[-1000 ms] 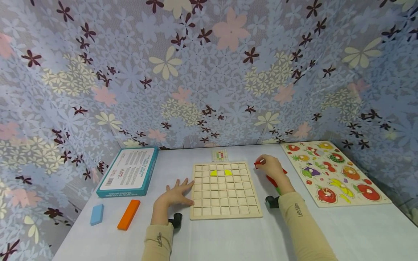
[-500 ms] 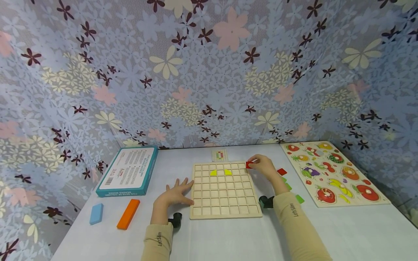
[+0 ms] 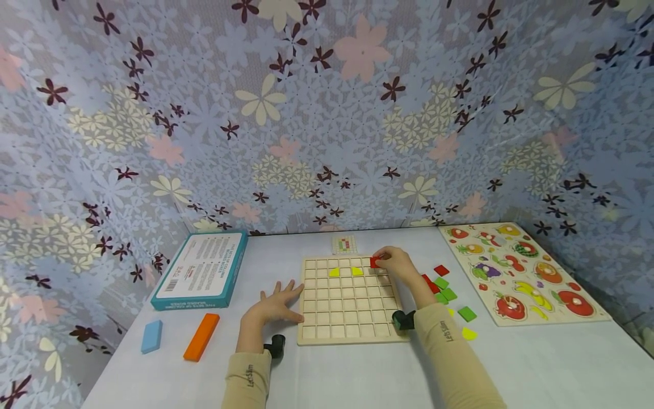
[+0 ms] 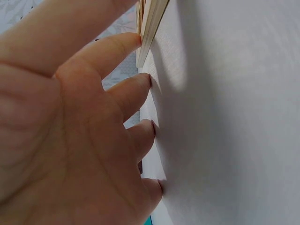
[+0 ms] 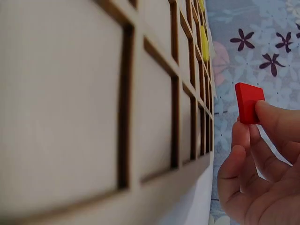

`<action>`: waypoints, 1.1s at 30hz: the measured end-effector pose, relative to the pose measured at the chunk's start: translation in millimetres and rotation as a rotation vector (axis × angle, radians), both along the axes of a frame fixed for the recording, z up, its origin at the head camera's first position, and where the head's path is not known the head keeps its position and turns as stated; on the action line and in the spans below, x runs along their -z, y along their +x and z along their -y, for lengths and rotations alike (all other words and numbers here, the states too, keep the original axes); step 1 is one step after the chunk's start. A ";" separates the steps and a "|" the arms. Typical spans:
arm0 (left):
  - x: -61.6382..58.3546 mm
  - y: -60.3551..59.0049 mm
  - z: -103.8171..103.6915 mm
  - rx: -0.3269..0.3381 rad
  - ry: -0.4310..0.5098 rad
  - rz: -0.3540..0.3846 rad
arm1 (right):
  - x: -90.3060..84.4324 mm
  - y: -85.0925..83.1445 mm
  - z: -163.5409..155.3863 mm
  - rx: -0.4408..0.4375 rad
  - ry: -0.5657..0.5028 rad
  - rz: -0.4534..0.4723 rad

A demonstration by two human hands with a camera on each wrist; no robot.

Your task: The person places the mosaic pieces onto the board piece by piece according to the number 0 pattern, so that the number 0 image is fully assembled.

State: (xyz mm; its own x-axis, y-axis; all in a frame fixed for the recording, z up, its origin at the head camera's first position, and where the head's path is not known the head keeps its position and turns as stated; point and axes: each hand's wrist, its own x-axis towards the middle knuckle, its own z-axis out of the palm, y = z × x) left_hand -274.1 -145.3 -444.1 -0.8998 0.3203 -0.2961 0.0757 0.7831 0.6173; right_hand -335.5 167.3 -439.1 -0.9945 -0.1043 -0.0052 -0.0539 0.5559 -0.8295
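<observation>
A wooden grid board (image 3: pixel 349 318) lies on the white table, with two yellow tiles (image 3: pixel 334 271) in its second row. My right hand (image 3: pixel 395 262) pinches a red square tile (image 3: pixel 375 262) over the board's far right cells; in the right wrist view the red tile (image 5: pixel 248 102) sits between thumb and fingers, just off the grid board (image 5: pixel 93 117). My left hand (image 3: pixel 276 304) lies flat on the table, fingers spread, fingertips (image 4: pixel 146 80) touching the board's left edge (image 4: pixel 151 28).
Loose red, green and yellow tiles (image 3: pixel 448 293) lie right of the board. A fruit peg puzzle (image 3: pixel 521 271) is at far right, a teal box (image 3: pixel 201 269) at left, blue (image 3: pixel 151 336) and orange (image 3: pixel 201 336) blocks near the front left. A small pattern card (image 3: pixel 344 244) lies behind the board.
My right hand has carried the red tile leftward from the loose pile to above the board's far right cells. The left hand has stayed put.
</observation>
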 end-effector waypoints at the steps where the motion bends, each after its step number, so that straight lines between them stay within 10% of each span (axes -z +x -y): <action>1: -0.2 0.3 -0.2 0.000 0.001 -0.003 | 0.4 0.3 1.6 -0.005 -0.011 -0.002; 33: 0.9 -3.2 1.7 0.003 0.017 -0.023 | -1.6 -4.9 49.9 -0.073 0.049 -0.028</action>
